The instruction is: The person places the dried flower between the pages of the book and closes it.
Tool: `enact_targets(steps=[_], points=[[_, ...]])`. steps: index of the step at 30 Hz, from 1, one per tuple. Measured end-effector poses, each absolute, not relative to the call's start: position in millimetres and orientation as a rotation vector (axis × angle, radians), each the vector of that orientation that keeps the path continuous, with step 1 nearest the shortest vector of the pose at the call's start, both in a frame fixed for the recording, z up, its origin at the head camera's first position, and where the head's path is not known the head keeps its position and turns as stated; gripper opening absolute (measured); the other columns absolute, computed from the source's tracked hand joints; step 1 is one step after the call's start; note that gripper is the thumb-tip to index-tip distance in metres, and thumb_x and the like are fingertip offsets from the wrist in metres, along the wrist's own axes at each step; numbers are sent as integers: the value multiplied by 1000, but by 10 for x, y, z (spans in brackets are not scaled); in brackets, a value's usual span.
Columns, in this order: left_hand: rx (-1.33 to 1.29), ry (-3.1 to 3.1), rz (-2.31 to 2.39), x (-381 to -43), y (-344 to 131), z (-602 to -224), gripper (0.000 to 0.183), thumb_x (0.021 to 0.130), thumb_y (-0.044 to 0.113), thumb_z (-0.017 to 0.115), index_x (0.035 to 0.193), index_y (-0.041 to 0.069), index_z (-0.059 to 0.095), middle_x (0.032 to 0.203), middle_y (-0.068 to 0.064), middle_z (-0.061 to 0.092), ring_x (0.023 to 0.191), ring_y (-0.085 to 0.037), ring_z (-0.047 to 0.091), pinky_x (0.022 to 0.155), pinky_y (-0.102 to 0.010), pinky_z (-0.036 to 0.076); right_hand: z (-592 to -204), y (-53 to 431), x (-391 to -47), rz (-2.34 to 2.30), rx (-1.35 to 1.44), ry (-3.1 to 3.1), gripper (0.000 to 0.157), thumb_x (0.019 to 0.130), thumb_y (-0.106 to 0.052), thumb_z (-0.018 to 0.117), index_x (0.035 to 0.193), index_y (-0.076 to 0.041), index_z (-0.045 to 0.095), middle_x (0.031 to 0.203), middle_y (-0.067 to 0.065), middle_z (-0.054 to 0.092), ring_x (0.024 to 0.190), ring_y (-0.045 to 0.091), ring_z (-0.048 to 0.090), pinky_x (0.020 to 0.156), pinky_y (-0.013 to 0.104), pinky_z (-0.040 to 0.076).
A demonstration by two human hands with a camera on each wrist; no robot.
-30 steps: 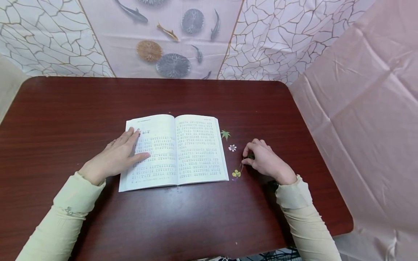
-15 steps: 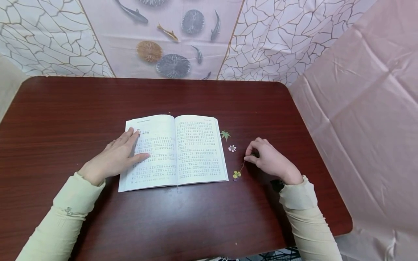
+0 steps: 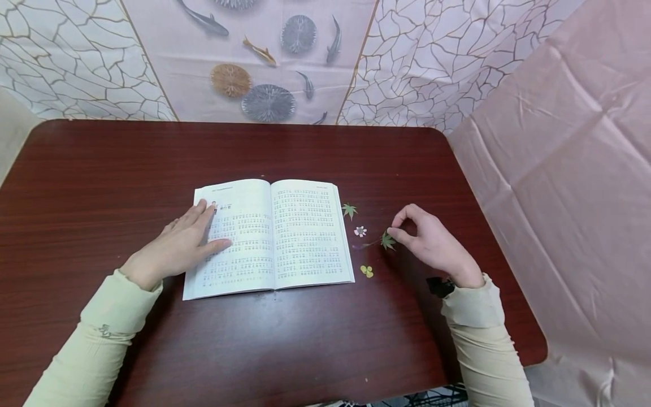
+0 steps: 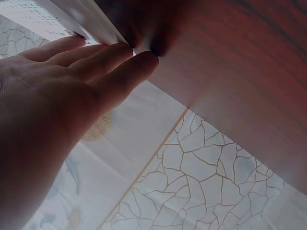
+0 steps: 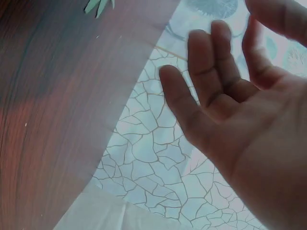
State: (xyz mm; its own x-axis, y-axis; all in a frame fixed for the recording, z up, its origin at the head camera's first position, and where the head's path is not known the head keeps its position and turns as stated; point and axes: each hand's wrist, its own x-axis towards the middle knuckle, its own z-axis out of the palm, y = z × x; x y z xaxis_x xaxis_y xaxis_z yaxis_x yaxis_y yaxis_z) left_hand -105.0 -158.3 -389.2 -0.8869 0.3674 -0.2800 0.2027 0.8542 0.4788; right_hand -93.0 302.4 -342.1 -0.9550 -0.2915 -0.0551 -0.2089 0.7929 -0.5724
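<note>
An open book with printed pages lies on the table. My left hand rests spread on its left page; the left wrist view shows the fingers straight along the book's edge. Right of the book, my right hand pinches, thumb against forefinger, what appears to be the thin stem of a small blurred purple flower. A green leaf shows just under those fingertips. Its other fingers are loosely bent in the right wrist view, where the purple flower is not visible.
Beside the book's right edge lie another green maple-like leaf, a small white flower and a yellow flower. The dark red table meets a patterned cloth wall at the back and a pink cloth at right.
My right hand has moved up and to the right. The purple flower has come away from the yellow flower toward the white one. The leaf under the hand is uncovered; the left hand has stayed put.
</note>
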Motion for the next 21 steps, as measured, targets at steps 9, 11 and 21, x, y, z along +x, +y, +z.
enact_targets(steps=[9,11,21], points=[[417,2660,628,-1055,-1582,-3890,97,93,61,50,153,-6,12,158,-27,3,145,-45,6,106,-69,12,-3447,2905,-977,-1204,-440,2955,7,89,-9,69,89,-11,63,94,-4,65,88,9,59,74,26,47],[416,2660,629,-1056,-1581,-3890,97,93,61,50,153,-5,12,159,-27,3,145,-45,5,106,-69,12,-3436,2856,-981,-1292,-477,2968,7,88,-4,68,89,-8,62,93,-1,66,88,9,59,76,24,46],[419,2663,633,-1059,-1576,-3895,96,94,60,50,152,-6,12,158,-28,3,145,-45,6,106,-69,12,-3201,2560,-878,-1529,-555,3031,12,85,9,65,96,6,63,92,17,65,81,19,58,72,22,46]])
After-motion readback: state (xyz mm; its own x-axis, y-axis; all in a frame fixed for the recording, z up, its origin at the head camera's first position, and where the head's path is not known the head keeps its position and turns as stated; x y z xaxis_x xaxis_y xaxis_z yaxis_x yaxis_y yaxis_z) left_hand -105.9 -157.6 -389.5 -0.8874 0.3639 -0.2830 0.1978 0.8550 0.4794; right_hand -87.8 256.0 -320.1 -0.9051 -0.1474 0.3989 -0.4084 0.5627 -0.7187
